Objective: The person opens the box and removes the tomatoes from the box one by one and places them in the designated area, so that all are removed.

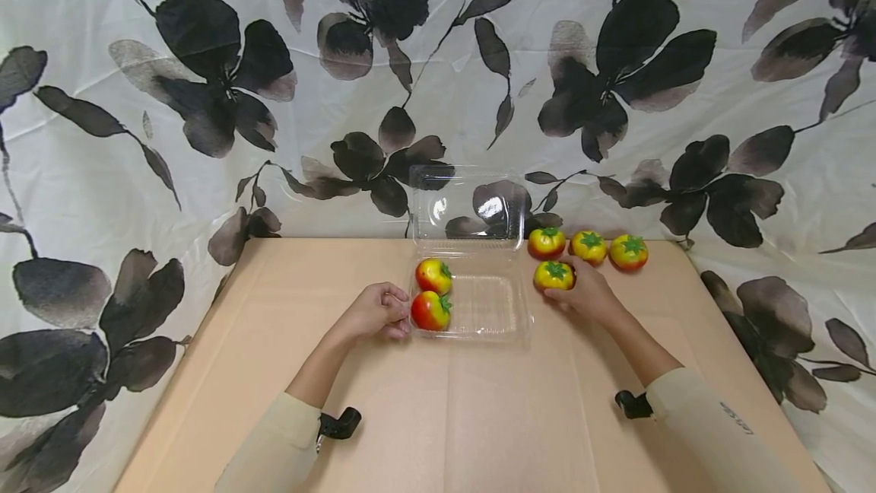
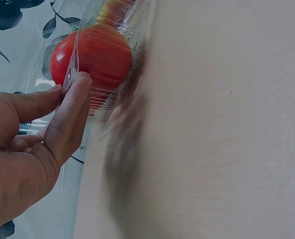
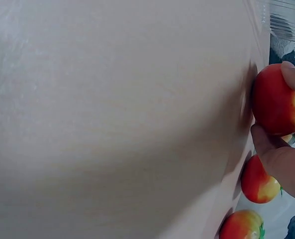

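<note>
A clear plastic clamshell box point(image 1: 489, 310) stands with its lid raised at the middle of the table. Two red-and-yellow tomatoes point(image 1: 431, 312) with green tops lie along its left side. My left hand point(image 1: 379, 312) pinches the box's left rim between thumb and fingers, as the left wrist view shows beside a red tomato point(image 2: 105, 57). To the right of the box, my right hand point(image 1: 588, 291) grips another tomato point(image 1: 553, 276) by its sides. In the right wrist view, thumb and fingers curl round this tomato point(image 3: 274, 97), which sits close over the table.
Behind the right hand, three more tomatoes point(image 1: 628, 252) sit near the table's back edge. The raised lid point(image 1: 468, 208) leans toward a floral cloth point(image 1: 479, 97) hanging behind. A light brown table point(image 1: 506, 417) lies under everything.
</note>
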The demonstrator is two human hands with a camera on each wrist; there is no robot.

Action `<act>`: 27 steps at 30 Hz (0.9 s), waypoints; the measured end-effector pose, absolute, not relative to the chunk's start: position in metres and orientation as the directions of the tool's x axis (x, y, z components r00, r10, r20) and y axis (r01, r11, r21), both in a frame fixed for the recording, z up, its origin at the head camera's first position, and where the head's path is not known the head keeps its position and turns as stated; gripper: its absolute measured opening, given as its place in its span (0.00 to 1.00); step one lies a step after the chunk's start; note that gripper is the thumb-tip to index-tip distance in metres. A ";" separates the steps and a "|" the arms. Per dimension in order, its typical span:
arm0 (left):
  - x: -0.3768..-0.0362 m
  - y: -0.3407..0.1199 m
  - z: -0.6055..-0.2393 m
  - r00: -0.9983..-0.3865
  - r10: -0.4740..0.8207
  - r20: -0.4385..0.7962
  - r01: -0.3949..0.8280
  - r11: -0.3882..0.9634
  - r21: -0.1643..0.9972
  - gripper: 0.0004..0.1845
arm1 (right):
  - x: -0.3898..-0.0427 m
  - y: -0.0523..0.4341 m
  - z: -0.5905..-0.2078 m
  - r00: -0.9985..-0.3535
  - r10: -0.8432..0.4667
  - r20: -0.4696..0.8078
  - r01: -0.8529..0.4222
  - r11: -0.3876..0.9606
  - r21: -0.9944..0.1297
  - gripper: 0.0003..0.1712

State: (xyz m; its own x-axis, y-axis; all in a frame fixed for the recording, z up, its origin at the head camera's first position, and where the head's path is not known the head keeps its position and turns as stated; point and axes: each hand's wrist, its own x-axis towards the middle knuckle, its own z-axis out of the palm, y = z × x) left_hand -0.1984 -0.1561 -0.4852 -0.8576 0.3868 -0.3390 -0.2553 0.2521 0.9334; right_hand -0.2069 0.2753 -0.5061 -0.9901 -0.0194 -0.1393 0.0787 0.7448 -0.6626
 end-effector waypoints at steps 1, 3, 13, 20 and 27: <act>-0.198 -0.156 -0.485 -0.857 0.387 -0.339 -0.256 0.252 0.933 0.15 | -0.207 0.275 -0.507 -0.990 -0.017 -0.140 0.081 0.745 -0.662 0.48; -0.198 -0.156 -0.484 -0.857 0.388 -0.338 -0.256 0.250 0.934 0.15 | -0.206 0.276 -0.508 -0.990 -0.019 -0.140 0.079 0.746 -0.661 0.49; -0.199 -0.157 -0.484 -0.854 0.398 -0.336 -0.253 0.246 0.936 0.15 | -0.203 0.274 -0.509 -0.992 -0.031 -0.126 0.062 0.739 -0.670 0.50; -0.199 -0.156 -0.485 -0.854 0.404 -0.328 -0.249 0.235 0.940 0.15 | -0.202 0.274 -0.508 -0.990 -0.034 -0.134 0.064 0.745 -0.663 0.52; -0.198 -0.156 -0.483 -0.856 0.400 -0.328 -0.250 0.237 0.939 0.14 | -0.202 0.274 -0.508 -0.988 -0.025 -0.151 0.082 0.749 -0.658 0.54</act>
